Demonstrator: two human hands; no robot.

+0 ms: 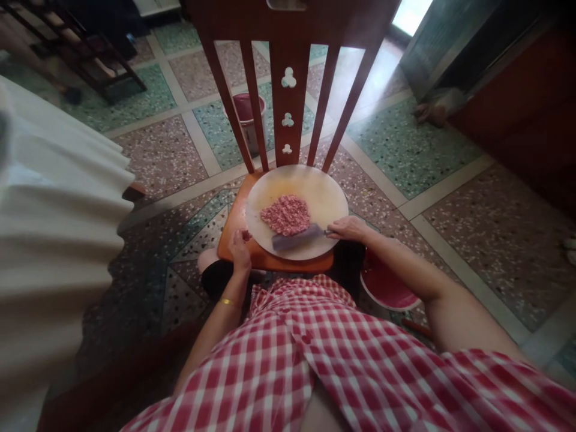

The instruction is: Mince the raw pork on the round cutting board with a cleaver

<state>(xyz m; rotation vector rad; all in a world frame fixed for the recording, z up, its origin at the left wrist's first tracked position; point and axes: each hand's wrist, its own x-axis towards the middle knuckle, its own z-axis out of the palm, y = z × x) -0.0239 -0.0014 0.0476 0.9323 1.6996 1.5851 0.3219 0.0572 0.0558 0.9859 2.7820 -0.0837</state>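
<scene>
A round, pale chopping board (pixel 324 198) lies on the seat of a wooden chair (pixel 238 213) in front of me. Reddish minced meat (pixel 288 215) sits in a heap a little left of the board's middle. My right hand (pixel 348 229) is closed around the handle of a cleaver (pixel 294 239) at the board's right edge. The cleaver's blade looks blurred, low over the near side of the board, along the edge of the meat. Just off the board's left edge, my left hand (pixel 240 247) has its fingers curled in; what they hold, if anything, is too small to make out.
The chair's slatted back (pixel 290 24) rises beyond the board. A red bucket (pixel 389 285) stands by my right leg, another bucket (pixel 258 129) behind the chair. Pleated pale cloth (pixel 67 228) hangs at left. A dark wooden chair (pixel 90 48) is farther off on the tiled floor.
</scene>
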